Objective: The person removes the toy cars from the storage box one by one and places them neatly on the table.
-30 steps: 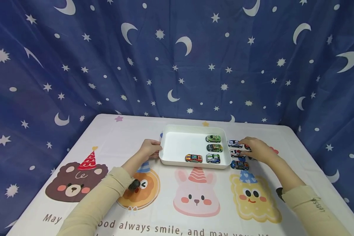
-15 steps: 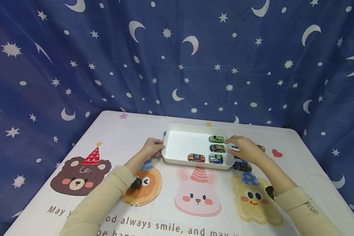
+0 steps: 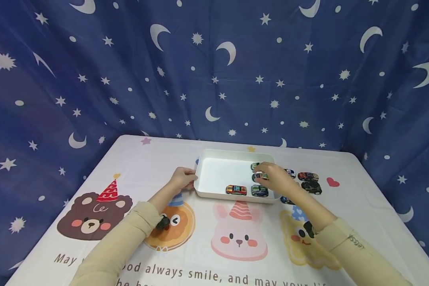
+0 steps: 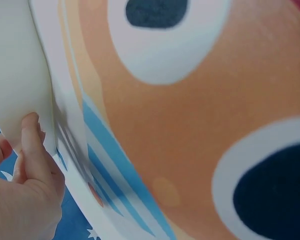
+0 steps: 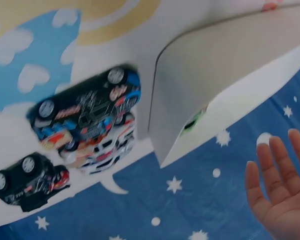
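My left hand (image 3: pixel 183 178) pinches the left wall of a white tray (image 3: pixel 214 196); in the left wrist view its fingers (image 4: pixel 34 145) lie against the tray's outer side. Over the tray's right end is my right hand (image 3: pixel 276 178), its fingers close to a dark green toy car (image 3: pixel 259 177). Whether they touch it is hidden. In the right wrist view the right hand (image 5: pixel 285 185) has extended fingers and a bare palm. A green toy car (image 3: pixel 255 166), a white, blue and green one (image 3: pixel 259 191) and a red-yellow one (image 3: pixel 236 190) also sit in the tray.
Right of the tray, several toy cars stand on the printed tablecloth (image 3: pixel 186 274), among them a red one (image 3: pixel 308 176), a black one (image 3: pixel 311 187) and a blue-black one (image 5: pixel 90 107). The right forearm partly covers this group. A blue star-patterned curtain (image 3: pixel 186 59) hangs behind the table.
My right hand has moved left, from the cars beside the tray to above the cars inside it. The left hand keeps its hold on the tray. The head view has shifted slightly.
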A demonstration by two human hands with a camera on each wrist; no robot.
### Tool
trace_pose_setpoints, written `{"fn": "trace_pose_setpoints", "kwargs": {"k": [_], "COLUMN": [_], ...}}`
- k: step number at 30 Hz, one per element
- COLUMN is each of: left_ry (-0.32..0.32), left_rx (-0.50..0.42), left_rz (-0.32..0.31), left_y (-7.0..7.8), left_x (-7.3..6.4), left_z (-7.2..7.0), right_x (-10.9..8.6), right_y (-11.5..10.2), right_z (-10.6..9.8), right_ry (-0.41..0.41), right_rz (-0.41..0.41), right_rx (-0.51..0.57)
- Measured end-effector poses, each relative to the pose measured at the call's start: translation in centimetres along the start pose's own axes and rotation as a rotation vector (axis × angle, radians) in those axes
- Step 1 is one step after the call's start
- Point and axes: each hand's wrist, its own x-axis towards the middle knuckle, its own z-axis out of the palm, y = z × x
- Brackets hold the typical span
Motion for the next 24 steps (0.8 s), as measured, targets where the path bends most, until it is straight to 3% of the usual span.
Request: {"fn": "trace_pose_setpoints", "kwargs": {"k": [9, 18, 24], "left_ry": [0.01, 0.023, 0.026], "left_rx": [-0.033, -0.018, -0.023], "left_rz": [-0.014, 0.001, -0.009], "left_y": [0.0, -0.1, -0.2], "left_x": [-0.3, -0.2, -0.1], "left_z": [-0.3, 0.3, 0.4], "right_x": [1.5, 2.4, 2.9], "right_y": [-0.7, -0.9, -1.6], "right_z": [1.1, 2.6, 3.7], "right_ry": [-0.045, -0.142, -0.224], "right_rz": [-0.024, -0.032, -0.061], "right_rx": [0.099, 0.097, 0.035]}}
